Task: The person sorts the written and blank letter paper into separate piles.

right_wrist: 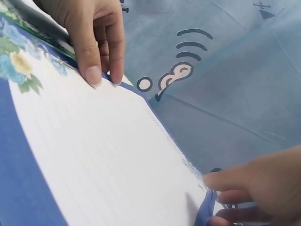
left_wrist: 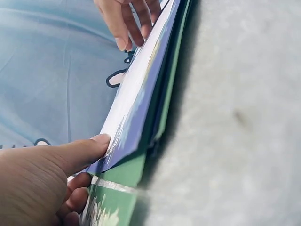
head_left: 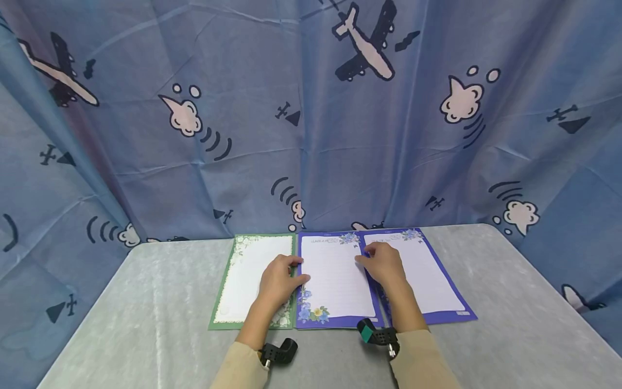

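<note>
A lined sheet of writing paper (head_left: 335,286) with a blue-purple border and blue and yellow flowers lies between my hands in the head view. My left hand (head_left: 278,281) pinches its left edge, thumb over the paper in the left wrist view. At the upper right edge my right hand (head_left: 386,265) holds the paper, thumb on top and fingers curled at the border in the right wrist view. To the left is a green-bordered sheet (head_left: 245,286), overlapped by my left hand. A second blue-bordered sheet (head_left: 425,281) lies to the right, partly hidden under my right hand.
The papers lie on a grey-white table (head_left: 165,302). Right behind its back edge hangs a blue curtain (head_left: 252,135) printed with airplanes and clouds. Black wrist straps (head_left: 279,352) sit by both beige sleeves (head_left: 423,356).
</note>
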Available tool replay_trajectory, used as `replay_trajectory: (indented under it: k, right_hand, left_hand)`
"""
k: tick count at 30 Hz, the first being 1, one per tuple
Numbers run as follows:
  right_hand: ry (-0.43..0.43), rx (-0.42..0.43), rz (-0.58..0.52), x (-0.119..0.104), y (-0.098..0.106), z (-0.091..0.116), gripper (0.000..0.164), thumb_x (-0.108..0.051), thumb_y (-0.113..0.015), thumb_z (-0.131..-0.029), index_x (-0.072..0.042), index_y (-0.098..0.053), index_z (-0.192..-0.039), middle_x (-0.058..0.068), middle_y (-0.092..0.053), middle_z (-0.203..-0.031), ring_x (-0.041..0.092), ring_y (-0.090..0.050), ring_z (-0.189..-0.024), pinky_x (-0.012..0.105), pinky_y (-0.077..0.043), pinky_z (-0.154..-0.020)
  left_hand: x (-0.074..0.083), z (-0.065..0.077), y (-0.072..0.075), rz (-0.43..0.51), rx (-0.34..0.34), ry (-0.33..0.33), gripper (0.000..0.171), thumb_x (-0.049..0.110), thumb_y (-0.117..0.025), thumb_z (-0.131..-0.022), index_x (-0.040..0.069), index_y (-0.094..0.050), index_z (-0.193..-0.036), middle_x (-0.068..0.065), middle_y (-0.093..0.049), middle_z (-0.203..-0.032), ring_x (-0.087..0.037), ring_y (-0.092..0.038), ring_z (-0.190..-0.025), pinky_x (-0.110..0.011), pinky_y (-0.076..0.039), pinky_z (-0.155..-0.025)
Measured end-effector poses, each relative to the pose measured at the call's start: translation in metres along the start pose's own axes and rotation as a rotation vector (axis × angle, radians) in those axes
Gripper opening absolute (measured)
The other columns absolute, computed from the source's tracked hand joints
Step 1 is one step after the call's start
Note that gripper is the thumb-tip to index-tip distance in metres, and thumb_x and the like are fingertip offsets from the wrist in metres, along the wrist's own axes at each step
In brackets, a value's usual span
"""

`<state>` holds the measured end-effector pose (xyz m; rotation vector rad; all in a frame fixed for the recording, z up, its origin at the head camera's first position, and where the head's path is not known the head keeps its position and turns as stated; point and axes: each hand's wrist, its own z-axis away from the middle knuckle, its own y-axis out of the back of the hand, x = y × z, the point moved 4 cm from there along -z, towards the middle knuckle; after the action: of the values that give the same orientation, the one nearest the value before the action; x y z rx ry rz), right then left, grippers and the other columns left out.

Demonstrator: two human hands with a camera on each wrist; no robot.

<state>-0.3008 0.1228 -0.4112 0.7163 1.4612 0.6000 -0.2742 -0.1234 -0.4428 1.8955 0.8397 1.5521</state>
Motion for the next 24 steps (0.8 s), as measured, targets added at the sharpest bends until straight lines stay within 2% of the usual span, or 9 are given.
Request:
replay_trajectory:
  k: [5,9,16,24]
  right_hand:
    - [-0.012,-0.015,-0.044,0.003,0.002,0.0,0.042,-0.02,-0.073,-0.09,0.007,-0.068,-0.122,0.028,-0.067,-0.123,0.043,-0.064,-0.113,0.055,-0.052,-0.099]
    - [-0.039,0.007,-0.122,0.009,0.002,0.0,0.041,-0.012,-0.076,-0.086,0.006,-0.068,-0.121,0.027,-0.068,-0.12,0.042,-0.065,-0.112,0.053,-0.052,-0.097]
    - [-0.069,0.082,-0.257,0.02,0.0,-0.004,0.036,-0.006,-0.08,-0.081,0.004,-0.072,-0.114,0.019,-0.074,-0.097,0.028,-0.07,-0.088,0.045,-0.054,-0.084]
    - [-0.066,0.073,-0.246,0.021,-0.003,-0.008,0.038,-0.009,-0.08,-0.082,0.0,-0.071,-0.119,0.015,-0.074,-0.094,0.026,-0.068,-0.087,0.04,-0.053,-0.08]
  left_hand:
    - [-0.003,0.0,-0.001,0.024,0.007,0.014,0.039,0.027,-0.084,-0.082,0.014,-0.075,-0.118,-0.003,-0.065,-0.1,-0.013,-0.052,-0.082,-0.031,-0.044,-0.072]
    - [-0.004,0.001,-0.001,0.054,0.032,-0.003,0.035,0.025,-0.085,-0.082,0.013,-0.076,-0.113,-0.001,-0.064,-0.093,-0.012,-0.049,-0.076,-0.029,-0.041,-0.069]
    - [-0.008,-0.001,-0.001,0.094,0.056,0.004,0.03,0.023,-0.086,-0.081,0.016,-0.077,-0.109,0.005,-0.063,-0.087,-0.008,-0.049,-0.073,-0.025,-0.041,-0.069]
    - [-0.009,-0.002,0.002,0.192,0.117,0.036,0.022,0.015,-0.085,-0.08,0.014,-0.077,-0.1,0.002,-0.069,-0.081,-0.007,-0.054,-0.065,-0.023,-0.043,-0.062]
